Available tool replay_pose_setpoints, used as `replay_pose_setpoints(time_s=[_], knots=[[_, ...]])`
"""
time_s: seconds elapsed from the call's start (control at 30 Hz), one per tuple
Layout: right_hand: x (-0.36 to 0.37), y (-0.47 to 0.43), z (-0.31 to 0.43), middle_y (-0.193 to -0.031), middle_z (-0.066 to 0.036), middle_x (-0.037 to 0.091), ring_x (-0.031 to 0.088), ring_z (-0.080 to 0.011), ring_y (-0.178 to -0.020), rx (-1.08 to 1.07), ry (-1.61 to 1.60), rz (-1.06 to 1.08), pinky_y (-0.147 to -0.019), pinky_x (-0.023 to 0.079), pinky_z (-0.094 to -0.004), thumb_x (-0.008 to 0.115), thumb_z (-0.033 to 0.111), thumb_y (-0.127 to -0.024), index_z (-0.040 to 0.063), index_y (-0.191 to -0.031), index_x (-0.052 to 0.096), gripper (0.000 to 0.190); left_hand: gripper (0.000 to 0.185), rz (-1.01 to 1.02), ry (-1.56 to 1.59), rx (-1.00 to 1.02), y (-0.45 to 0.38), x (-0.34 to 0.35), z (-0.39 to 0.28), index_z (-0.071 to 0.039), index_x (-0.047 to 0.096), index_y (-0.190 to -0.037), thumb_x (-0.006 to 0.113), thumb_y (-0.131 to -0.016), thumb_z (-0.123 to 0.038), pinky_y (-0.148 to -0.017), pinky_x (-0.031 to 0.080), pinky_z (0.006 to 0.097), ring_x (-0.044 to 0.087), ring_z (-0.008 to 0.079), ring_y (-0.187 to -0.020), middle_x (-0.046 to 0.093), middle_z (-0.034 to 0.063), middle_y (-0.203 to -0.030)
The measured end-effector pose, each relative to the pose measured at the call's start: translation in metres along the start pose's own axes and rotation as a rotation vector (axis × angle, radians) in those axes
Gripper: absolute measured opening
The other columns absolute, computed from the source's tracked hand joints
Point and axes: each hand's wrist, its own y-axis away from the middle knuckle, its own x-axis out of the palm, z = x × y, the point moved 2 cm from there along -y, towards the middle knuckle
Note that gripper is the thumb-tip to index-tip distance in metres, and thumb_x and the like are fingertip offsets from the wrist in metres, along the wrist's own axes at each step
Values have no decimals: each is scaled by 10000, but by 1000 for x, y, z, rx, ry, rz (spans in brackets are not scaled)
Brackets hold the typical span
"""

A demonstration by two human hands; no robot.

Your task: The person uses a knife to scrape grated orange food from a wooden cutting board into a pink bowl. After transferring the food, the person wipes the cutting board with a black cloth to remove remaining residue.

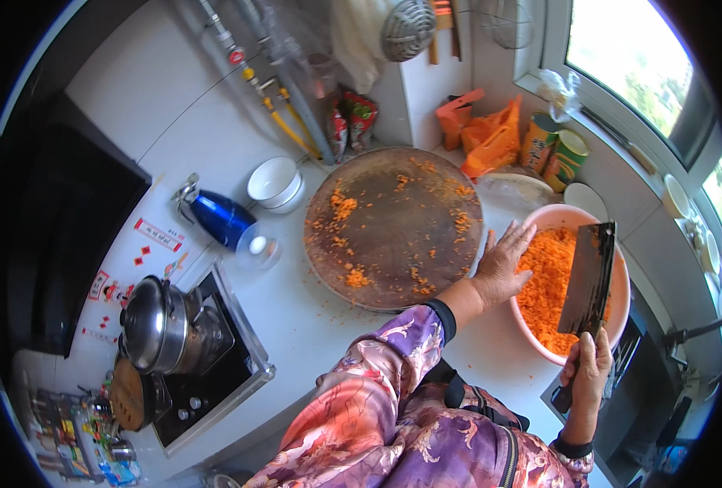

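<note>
My right hand point(589, 360) is closed on the handle of a cleaver point(586, 274), whose broad blade is over the right part of a pink plastic basin point(623, 293). Finely chopped orange food, which looks like carrot point(544, 280), lies in the basin. At the basin's left rim is my left hand point(504, 265), fingers spread, holding nothing; whether it presses on the rim I cannot tell. Left of it, a round wooden chopping board point(391, 238) bears scattered orange bits.
White bowls point(275, 183), a blue flask point(220, 216) and a clear container with an egg point(258, 246) stand left of the board. A steel pot point(159, 329) is on the stove. Orange bags point(492, 137) and cans point(541, 143) stand behind; a sink point(641, 378) is at right.
</note>
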Motion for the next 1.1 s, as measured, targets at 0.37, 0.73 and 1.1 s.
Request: replay_pose_setpoints(time_s=[0.37, 0.73, 1.1], knots=[[-37, -43, -64, -690, -14, 541, 482, -89, -415, 136, -140, -21, -309, 410, -246, 541, 288, -1054, 117, -1025, 543, 174, 228, -414, 1141, -240, 106, -125, 49, -37, 631, -1223, 599, -998, -59, -906, 567, 299, 679, 154, -981, 687, 85, -1089], [-39, -72, -74, -753, -97, 646, 668, -222, -680, -223, 910, -75, -600, 534, -340, 597, 174, -995, -3, -1117, 565, 218, 176, -1052, 941, -568, 255, -243, 165, 0, 646, -1139, 600, -998, -94, -767, 585, 347, 662, 192, -822, 670, 106, -973], [25, -48, -42, -1270, -215, 601, 578, -395, -1193, -104, 1594, -268, -972, 488, -462, 622, 155, -933, 53, -1370, 521, 460, 180, -949, 938, -676, 265, -250, 200, -5, 643, -1134, 600, -1006, -124, -701, 562, 319, 660, 182, -803, 673, 95, -969]])
